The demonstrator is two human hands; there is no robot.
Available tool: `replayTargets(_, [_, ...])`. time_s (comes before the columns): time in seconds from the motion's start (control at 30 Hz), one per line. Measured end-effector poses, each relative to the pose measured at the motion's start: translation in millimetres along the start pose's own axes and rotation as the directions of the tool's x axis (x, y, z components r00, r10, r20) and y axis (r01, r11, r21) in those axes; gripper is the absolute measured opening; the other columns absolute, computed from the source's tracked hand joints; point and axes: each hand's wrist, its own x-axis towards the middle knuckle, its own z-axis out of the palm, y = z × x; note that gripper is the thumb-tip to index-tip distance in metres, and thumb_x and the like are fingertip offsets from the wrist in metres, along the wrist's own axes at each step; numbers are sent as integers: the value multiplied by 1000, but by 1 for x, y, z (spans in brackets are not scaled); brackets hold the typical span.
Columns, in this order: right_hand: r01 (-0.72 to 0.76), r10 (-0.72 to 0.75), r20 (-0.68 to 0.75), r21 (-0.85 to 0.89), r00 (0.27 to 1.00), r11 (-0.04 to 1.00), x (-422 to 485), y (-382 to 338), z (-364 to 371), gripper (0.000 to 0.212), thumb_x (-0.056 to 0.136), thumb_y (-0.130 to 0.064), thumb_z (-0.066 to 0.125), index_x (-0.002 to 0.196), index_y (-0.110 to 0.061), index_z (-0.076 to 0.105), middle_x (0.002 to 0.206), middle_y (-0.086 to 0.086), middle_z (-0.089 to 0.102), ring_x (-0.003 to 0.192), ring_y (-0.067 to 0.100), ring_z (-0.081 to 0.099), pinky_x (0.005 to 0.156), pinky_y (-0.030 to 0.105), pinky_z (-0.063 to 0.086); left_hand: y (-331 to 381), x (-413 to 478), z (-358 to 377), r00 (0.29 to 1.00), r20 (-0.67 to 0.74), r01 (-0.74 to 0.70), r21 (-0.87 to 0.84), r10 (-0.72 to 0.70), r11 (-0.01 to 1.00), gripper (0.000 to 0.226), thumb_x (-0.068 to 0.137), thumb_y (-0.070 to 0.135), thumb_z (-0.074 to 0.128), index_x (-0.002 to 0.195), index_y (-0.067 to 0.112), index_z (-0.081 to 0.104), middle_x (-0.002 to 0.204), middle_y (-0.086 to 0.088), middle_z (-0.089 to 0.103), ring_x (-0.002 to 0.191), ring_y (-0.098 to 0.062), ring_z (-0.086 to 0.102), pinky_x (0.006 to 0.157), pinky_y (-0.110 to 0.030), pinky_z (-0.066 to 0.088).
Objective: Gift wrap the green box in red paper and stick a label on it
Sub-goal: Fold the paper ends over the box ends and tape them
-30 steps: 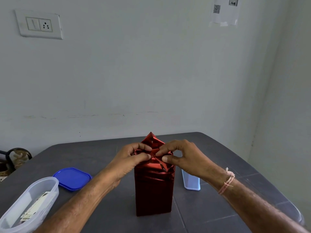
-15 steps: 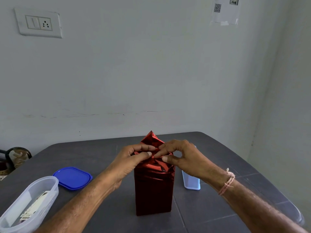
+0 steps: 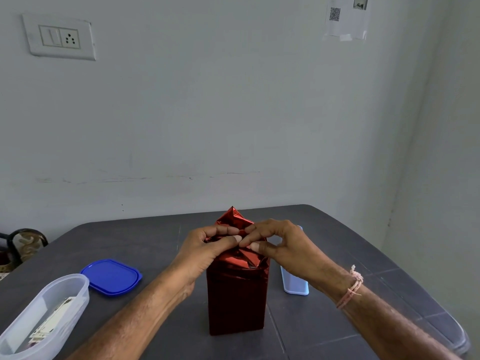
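Head view. The box [image 3: 236,307], wholly covered in red paper [image 3: 233,219], stands upright at the centre of the tabletop [image 3: 324,320]; no green shows. Left hand [image 3: 202,252] and right hand [image 3: 285,245] meet at its top, fingers [image 3: 224,230] of both curled and pinching the gathered paper, a loose peak standing behind them at 12 o'clock. Risks, as judged: no tape is visible, so the folds may spring open on release; hard pinching may tear the paper; downward pressure may topple the tall box. Labels [image 3: 50,324], apparently, lie in the clear tub [image 3: 78,284] at 8 o'clock.

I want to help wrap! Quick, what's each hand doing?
Left hand: pinching the red paper at its top folds.
Right hand: pinching the same paper.
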Motion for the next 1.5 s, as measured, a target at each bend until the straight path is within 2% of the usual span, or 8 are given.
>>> replayTargets(0.4, [-133,190,-113,383,975,914,-10,13,-18,23,97,-11,68,112,-25,77,108,-5,78,101,12,70,85,24,55,-2,-2,3,999,-41,12,-31,-13,999,28,75,23,86,102,30,79,108,3,73,87,-12,75,61,-13,53])
replayTargets(0.5, [-218,329,-219,413,919,884,-16,40,-18,22,96,-12,70,113,-24,75,109,-11,77,97,8,69,72,18,53,-3,-2,4,999,-40,5,-42,-7,999,29,75,23,87,102,31,79,112,3,72,91,-12,74,62,-12,53])
replayTargets(0.63, [-476,533,-399,240,746,846,-32,94,-5,29,94,-32,73,120,-20,70,120,-7,69,112,13,63,90,31,51,-4,-2,4,999,-48,-13,-28,12,1000,28,76,25,86,102,31,79,111,6,72,92,-9,72,61,-9,51])
replayTargets(0.73, [-605,676,-316,301,666,737,-39,119,3,31,95,-42,70,107,-14,69,114,6,69,96,15,63,81,42,61,-5,-2,5,999,-47,-21,-28,19,999,28,77,24,85,104,30,78,110,6,71,93,-9,71,59,-8,50])
replayTargets(0.83, [-651,741,-209,368,638,664,-34,122,3,32,97,-42,67,109,-12,67,117,9,64,96,19,61,60,33,60,-6,-1,5,999,-34,-23,-41,22,999,29,78,23,84,106,29,77,111,5,71,95,-11,70,60,-8,50])
replayTargets(1.03, [-656,824,-125,544,553,523,-14,122,-6,52,95,-26,73,133,4,55,127,17,54,118,38,59,68,43,64,-7,0,4,999,-28,-29,-49,28,998,28,80,22,83,107,28,76,111,5,69,97,-12,69,58,-8,50])
replayTargets(1.2, [-654,867,-100,616,488,439,1,116,-3,34,94,-10,72,122,4,59,122,19,57,114,41,62,52,44,62,-9,1,4,999,-26,-38,-58,36,998,27,79,24,83,105,30,77,110,6,70,97,-12,70,65,-12,50])
replayTargets(1.5, [-555,876,-120,731,467,396,-3,122,3,38,90,-8,75,121,4,58,111,16,57,109,42,63,65,57,62,-11,2,4,999,-34,-42,-66,40,997,27,79,25,83,105,30,77,114,3,71,101,-14,69,67,-12,49])
